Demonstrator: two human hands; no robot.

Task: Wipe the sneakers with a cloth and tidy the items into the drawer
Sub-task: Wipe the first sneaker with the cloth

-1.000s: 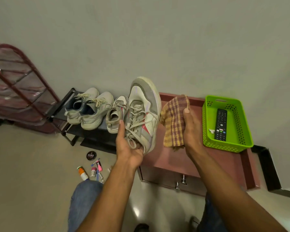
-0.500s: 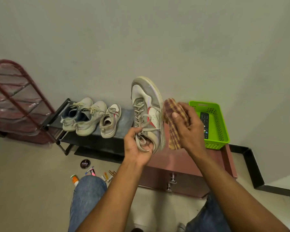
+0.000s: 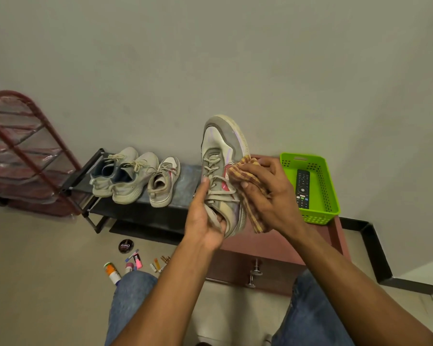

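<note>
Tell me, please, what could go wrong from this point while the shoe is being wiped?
The left hand holds the sneaker up in the air by its heel end only, while the right hand presses the cloth against its side; a firm wipe might twist it loose. The loose laces lie near the cloth and could snag. Small items on the floor sit close to the person's knee and might get knocked or stepped on.

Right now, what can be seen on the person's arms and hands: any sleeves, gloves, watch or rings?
Both forearms are bare up to the frame edge, with no sleeve in view. The left hand and right hand wear no gloves, and no watch, bracelet or ring shows on the visible sides. Below the arms, blue denim jeans cover both knees.
</note>
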